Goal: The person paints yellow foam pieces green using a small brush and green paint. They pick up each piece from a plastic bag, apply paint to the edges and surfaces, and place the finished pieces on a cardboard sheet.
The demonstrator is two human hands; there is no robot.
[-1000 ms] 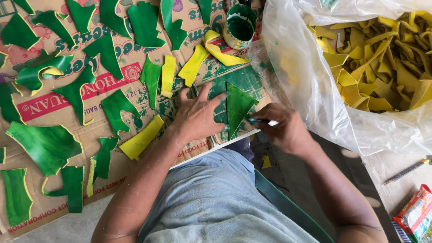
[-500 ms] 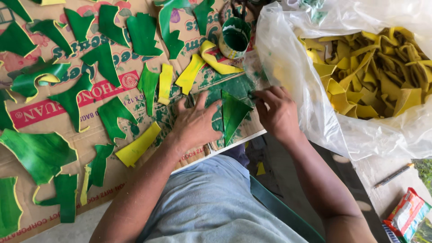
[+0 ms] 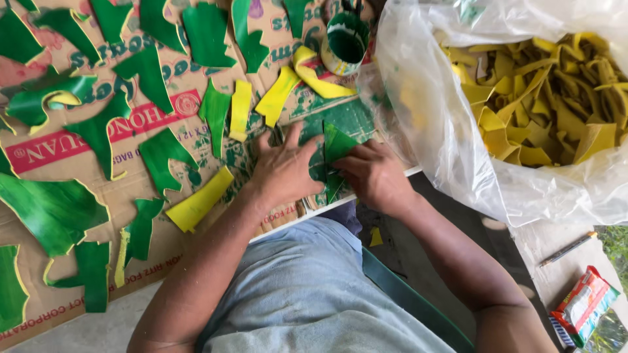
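Nearest, the left hand (image 3: 282, 171) lies flat and open on the cardboard (image 3: 78, 131) while the right hand (image 3: 374, 175) pinches a green leaf-shaped piece (image 3: 337, 147) there, a paint-smeared green cup (image 3: 347, 42) beyond.

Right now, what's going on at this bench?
A person is working over flattened cardboard strewn with green-painted leaf-shaped pieces. The left hand lies flat, pressing down beside a green piece, while the right hand grips that piece from the other side; whether it also holds a tool cannot be told. A green-stained paint cup stands above the hands. To the right, a clear plastic bag holds a heap of unpainted yellow pieces.
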